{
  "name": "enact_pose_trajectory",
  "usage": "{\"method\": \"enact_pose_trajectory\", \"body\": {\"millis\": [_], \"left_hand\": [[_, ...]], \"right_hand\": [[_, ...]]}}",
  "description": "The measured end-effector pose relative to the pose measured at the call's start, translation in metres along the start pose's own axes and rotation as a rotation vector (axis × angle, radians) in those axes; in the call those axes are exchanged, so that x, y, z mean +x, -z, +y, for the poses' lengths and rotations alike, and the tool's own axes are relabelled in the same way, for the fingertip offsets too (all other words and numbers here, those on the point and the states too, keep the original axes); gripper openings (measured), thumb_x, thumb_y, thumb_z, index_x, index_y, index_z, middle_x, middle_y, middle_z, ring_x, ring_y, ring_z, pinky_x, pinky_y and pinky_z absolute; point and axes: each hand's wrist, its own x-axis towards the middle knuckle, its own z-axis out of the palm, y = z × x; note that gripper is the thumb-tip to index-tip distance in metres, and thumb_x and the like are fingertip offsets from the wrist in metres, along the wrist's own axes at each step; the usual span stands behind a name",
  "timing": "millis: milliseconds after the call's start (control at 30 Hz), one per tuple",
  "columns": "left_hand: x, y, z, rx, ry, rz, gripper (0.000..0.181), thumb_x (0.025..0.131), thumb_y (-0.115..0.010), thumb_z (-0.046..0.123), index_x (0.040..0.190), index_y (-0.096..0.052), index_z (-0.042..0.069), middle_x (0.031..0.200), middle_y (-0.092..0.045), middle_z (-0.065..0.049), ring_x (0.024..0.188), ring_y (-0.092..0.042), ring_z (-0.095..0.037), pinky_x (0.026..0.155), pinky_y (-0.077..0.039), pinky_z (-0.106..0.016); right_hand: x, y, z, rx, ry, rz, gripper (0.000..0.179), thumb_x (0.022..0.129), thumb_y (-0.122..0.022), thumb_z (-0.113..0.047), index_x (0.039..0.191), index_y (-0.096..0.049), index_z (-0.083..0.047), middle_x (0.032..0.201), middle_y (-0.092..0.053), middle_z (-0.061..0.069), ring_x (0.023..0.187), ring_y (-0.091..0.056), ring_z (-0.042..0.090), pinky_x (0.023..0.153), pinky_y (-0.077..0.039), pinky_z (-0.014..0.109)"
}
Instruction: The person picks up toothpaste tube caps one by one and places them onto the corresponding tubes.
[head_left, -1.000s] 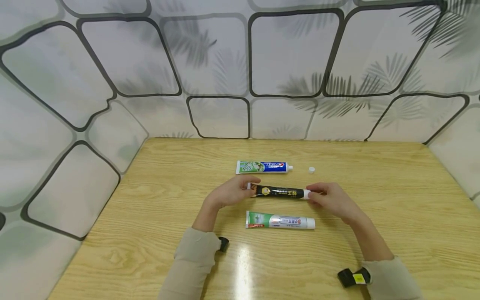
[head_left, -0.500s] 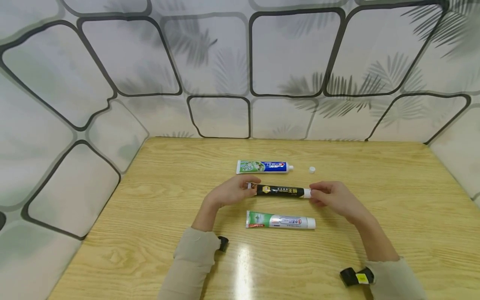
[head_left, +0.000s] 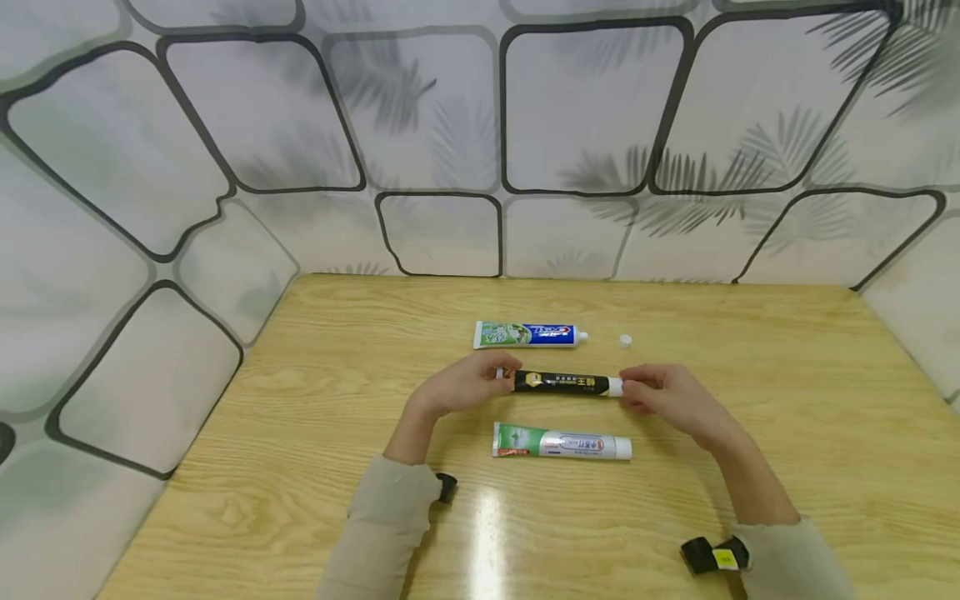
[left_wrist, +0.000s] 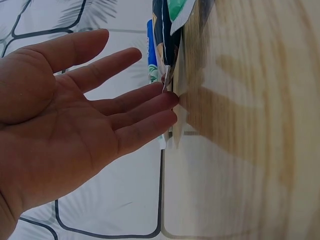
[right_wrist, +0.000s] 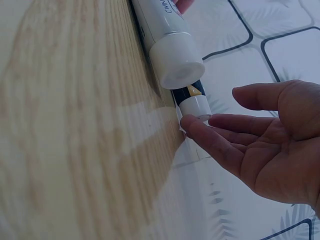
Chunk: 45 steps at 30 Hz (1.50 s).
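Observation:
A black toothpaste tube (head_left: 566, 382) with a white cap (right_wrist: 195, 107) lies crosswise on the table between both hands. At its crimped end is my left hand (head_left: 468, 383); in the left wrist view its fingers are extended, fingertips at the crimp, with the thumb (left_wrist: 82, 47) standing apart. My right hand (head_left: 671, 400) is at the capped end, its fingers mostly straight and a fingertip (right_wrist: 189, 122) right at the cap. Nearer me lies a green and silver toothpaste tube (head_left: 562, 442) with its white cap on. A blue and green toothpaste tube (head_left: 528, 335) lies farther back, its nozzle bare.
A small loose white cap (head_left: 626, 341) sits to the right of the blue and green tube's nozzle. The wooden table (head_left: 337, 333) meets a patterned wall covering (head_left: 562, 108) at the back. Black straps (head_left: 716, 555) are on both wrists.
My right hand has shifted slightly right, from overlapping the black tube's cap to the cap's end. The label has turned a little toward the camera. My left hand stays about where it was.

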Motion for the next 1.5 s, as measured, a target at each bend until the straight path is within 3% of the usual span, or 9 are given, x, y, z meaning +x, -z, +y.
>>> {"method": "enact_pose_trajectory", "body": {"millis": [300,400,633,800,1000,1200,1300,1500], "left_hand": [[-0.002,0.003,0.003,0.024,0.021,0.011,0.038,0.103,-0.052,0.013,0.138,-0.054,0.0,0.132,-0.058,-0.013,0.11,-0.053,-0.024,0.091,-0.047,-0.041],[-0.003,0.004,0.003,0.021,0.03,0.01,0.038,0.103,-0.051,0.014,0.138,-0.055,0.0,0.135,-0.058,-0.014,0.118,-0.053,-0.028,0.097,-0.046,-0.045],[0.003,0.013,0.006,0.051,0.023,0.019,0.039,0.103,-0.049,0.014,0.139,-0.053,-0.001,0.14,-0.054,-0.016,0.129,-0.05,-0.036,0.103,-0.044,-0.049],[0.018,0.021,0.007,0.068,-0.032,0.052,0.036,0.102,-0.049,0.009,0.135,-0.055,-0.001,0.136,-0.057,-0.017,0.121,-0.055,-0.031,0.098,-0.048,-0.044],[0.051,0.022,0.004,0.163,-0.089,0.083,0.034,0.101,-0.049,0.005,0.134,-0.056,-0.002,0.134,-0.058,-0.015,0.124,-0.054,-0.03,0.103,-0.044,-0.044],[0.077,0.014,0.001,0.371,-0.001,0.075,0.041,0.104,-0.051,0.018,0.143,-0.051,0.008,0.145,-0.049,-0.014,0.138,-0.039,-0.035,0.113,-0.03,-0.051],[0.087,0.012,-0.002,0.473,0.022,0.061,0.045,0.104,-0.052,0.026,0.146,-0.048,0.011,0.146,-0.048,-0.013,0.138,-0.039,-0.037,0.113,-0.029,-0.054],[0.099,0.01,-0.003,0.523,0.009,0.016,0.042,0.104,-0.054,0.028,0.142,-0.053,0.012,0.139,-0.053,-0.011,0.13,-0.046,-0.033,0.108,-0.036,-0.049]], "right_hand": [[0.001,0.002,0.003,0.055,0.012,0.016,0.045,0.103,-0.053,-0.016,0.134,-0.049,0.017,0.119,-0.065,0.027,0.103,-0.068,0.027,0.085,-0.056,0.032],[-0.001,0.002,0.005,0.067,0.004,0.022,0.044,0.103,-0.053,-0.015,0.133,-0.05,0.017,0.117,-0.066,0.026,0.102,-0.068,0.026,0.085,-0.056,0.033],[0.0,0.01,0.009,0.002,0.035,0.089,0.041,0.102,-0.054,-0.012,0.129,-0.051,0.019,0.116,-0.064,0.029,0.099,-0.067,0.03,0.081,-0.057,0.035],[0.01,0.016,0.011,-0.093,0.06,0.185,0.038,0.099,-0.057,-0.01,0.125,-0.054,0.017,0.11,-0.065,0.027,0.093,-0.066,0.028,0.072,-0.057,0.03],[0.025,0.023,0.011,-0.256,0.083,0.279,0.039,0.093,-0.064,-0.011,0.124,-0.057,0.012,0.105,-0.065,0.023,0.096,-0.065,0.036,0.071,-0.054,0.037],[0.041,0.024,0.017,-0.313,0.067,0.31,0.041,0.089,-0.065,-0.012,0.122,-0.057,0.011,0.103,-0.064,0.023,0.098,-0.062,0.038,0.083,-0.052,0.048],[0.05,0.022,0.022,-0.326,0.069,0.337,0.04,0.087,-0.064,-0.012,0.12,-0.058,0.011,0.102,-0.064,0.023,0.099,-0.062,0.039,0.087,-0.05,0.052],[0.061,0.022,0.026,-0.352,0.087,0.357,0.038,0.088,-0.063,-0.013,0.119,-0.059,0.01,0.101,-0.065,0.023,0.099,-0.062,0.04,0.088,-0.049,0.053]]}}
